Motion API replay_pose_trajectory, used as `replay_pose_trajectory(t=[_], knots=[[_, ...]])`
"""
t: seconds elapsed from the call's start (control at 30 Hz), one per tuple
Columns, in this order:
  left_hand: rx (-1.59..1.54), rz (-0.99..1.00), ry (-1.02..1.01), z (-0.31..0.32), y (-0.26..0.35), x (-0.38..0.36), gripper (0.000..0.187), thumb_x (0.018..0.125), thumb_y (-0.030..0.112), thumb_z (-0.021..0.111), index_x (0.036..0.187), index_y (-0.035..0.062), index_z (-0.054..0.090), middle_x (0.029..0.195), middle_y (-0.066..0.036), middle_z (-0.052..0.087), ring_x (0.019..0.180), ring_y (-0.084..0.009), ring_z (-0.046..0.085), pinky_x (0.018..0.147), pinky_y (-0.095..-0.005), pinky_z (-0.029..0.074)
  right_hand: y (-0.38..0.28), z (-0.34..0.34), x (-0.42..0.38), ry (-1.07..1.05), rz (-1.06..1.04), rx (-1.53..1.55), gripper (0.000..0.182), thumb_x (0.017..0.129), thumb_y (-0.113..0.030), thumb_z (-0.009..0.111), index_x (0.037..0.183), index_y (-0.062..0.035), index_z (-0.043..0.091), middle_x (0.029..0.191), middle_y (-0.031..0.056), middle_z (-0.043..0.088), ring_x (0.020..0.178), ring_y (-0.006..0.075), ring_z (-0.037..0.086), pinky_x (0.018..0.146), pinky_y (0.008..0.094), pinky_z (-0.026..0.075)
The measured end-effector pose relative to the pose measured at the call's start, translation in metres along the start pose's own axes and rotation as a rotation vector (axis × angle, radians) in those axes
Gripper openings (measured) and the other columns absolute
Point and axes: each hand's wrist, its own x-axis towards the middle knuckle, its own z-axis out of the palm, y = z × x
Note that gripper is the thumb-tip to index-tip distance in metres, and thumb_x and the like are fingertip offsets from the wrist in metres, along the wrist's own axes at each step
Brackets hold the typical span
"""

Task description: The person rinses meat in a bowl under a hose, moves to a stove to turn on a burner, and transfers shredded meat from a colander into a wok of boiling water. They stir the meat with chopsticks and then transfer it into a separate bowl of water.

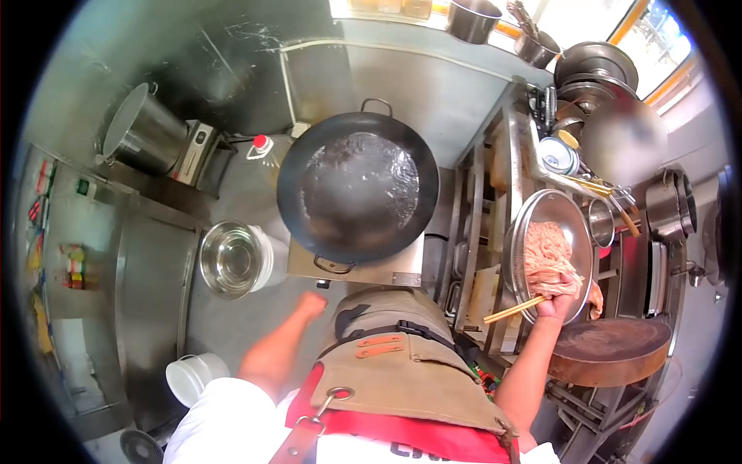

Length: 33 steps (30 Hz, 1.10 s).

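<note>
A large black wok [297,193] stands on the stove [352,272], holding bubbling, steaming liquid [359,182]. My left hand [311,306] hangs below the stove's front edge, near its knob [323,284]. Its fingers are curled, and I see nothing in them. To the right, my right hand [564,297] reaches over a metal bowl [581,255], closed around a pair of chopsticks [513,310] and against the pink raw meat [547,251]. The meat is shredded or in thin strips, heaped in the bowl. The fingertips are partly hidden by it.
A round wooden chopping block [610,352] sits on the right-hand rack, beside stacked pots [668,205]. Left of the stove are a steel basin [230,259], an oil bottle with red cap [263,147] and a white bucket [193,377]. A tall stockpot [147,135] stands further back.
</note>
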Motion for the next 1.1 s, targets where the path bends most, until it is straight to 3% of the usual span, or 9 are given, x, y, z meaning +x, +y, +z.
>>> replay_pose_trajectory(t=[0.03,0.13,0.23,0.43,0.53,0.73,0.9,1.1], knots=[[-0.097,-0.043,0.022,-0.001,-0.001,-0.001,0.015,0.068,0.013,0.058,0.079,0.0127,0.069,0.089,-0.013,0.066,0.084,-0.0322,0.063,0.073,-0.0415,0.052,-0.001,-0.001,0.0,-0.076,0.0,-0.026,0.005,0.082,-0.017,0.055,0.079,-0.0137,0.053,0.063,-0.0016,0.053,0.039,0.0088,0.041,0.032,0.0215,0.029],[0.233,0.192,0.028,0.009,-0.009,0.01,0.014,0.066,0.012,0.06,0.078,0.013,0.068,0.086,-0.011,0.066,0.083,-0.0312,0.064,0.073,-0.0404,0.053,0.006,0.022,-0.007,0.165,-0.113,-0.093,0.007,0.083,-0.016,0.054,0.077,-0.0135,0.051,0.062,-0.0018,0.053,0.039,0.0088,0.042,0.032,0.0212,0.03],[0.395,0.288,0.107,0.015,-0.011,0.014,0.012,0.066,0.012,0.061,0.075,0.0133,0.068,0.084,-0.01,0.066,0.083,-0.0297,0.064,0.072,-0.0403,0.053,0.003,0.008,-0.001,0.164,-0.105,-0.066,0.008,0.084,-0.016,0.053,0.077,-0.0135,0.051,0.062,-0.0013,0.053,0.04,0.01,0.043,0.032,0.0222,0.032],[0.255,0.197,0.054,0.016,-0.01,0.013,0.009,0.065,0.014,0.063,0.074,0.0134,0.067,0.083,-0.01,0.066,0.081,-0.0285,0.065,0.07,-0.0402,0.053,0.0,0.002,-0.001,0.044,-0.051,-0.016,0.01,0.083,-0.016,0.053,0.075,-0.0128,0.048,0.061,0.0002,0.053,0.04,0.0114,0.044,0.032,0.0229,0.034],[0.372,0.231,0.02,0.018,-0.013,0.016,0.009,0.065,0.015,0.064,0.074,0.0133,0.067,0.082,-0.01,0.066,0.08,-0.0285,0.065,0.069,-0.04,0.053,0.003,0.009,-0.003,0.069,-0.073,-0.018,0.01,0.083,-0.016,0.053,0.075,-0.0135,0.048,0.06,-0.0002,0.052,0.039,0.0112,0.043,0.032,0.0228,0.034],[0.099,0.146,0.032,0.021,-0.015,0.014,0.008,0.068,0.014,0.061,0.07,0.0083,0.066,0.075,-0.012,0.065,0.072,-0.0281,0.065,0.065,-0.0398,0.052,0.003,0.006,-0.002,0.075,-0.084,-0.04,0.009,0.083,-0.016,0.056,0.076,-0.0143,0.05,0.06,-0.0015,0.052,0.039,0.0108,0.042,0.032,0.0224,0.032],[-0.348,-0.032,0.044,0.02,-0.014,0.009,0.015,0.072,0.017,0.055,0.068,0.0076,0.066,0.066,-0.012,0.064,0.059,-0.0255,0.063,0.06,-0.0381,0.05,0.007,0.018,-0.003,0.208,-0.122,-0.034,0.01,0.084,-0.016,0.055,0.075,-0.0146,0.05,0.06,-0.0023,0.052,0.038,0.0102,0.041,0.032,0.0224,0.031],[-0.179,0.045,0.034,0.022,-0.019,0.014,0.014,0.073,0.016,0.056,0.068,0.0088,0.067,0.067,-0.011,0.065,0.057,-0.0264,0.063,0.06,-0.0379,0.05,0.007,0.02,-0.003,0.225,-0.141,-0.009,0.013,0.084,-0.015,0.055,0.072,-0.0138,0.048,0.058,-0.0021,0.05,0.038,0.0099,0.04,0.032,0.023,0.031]])
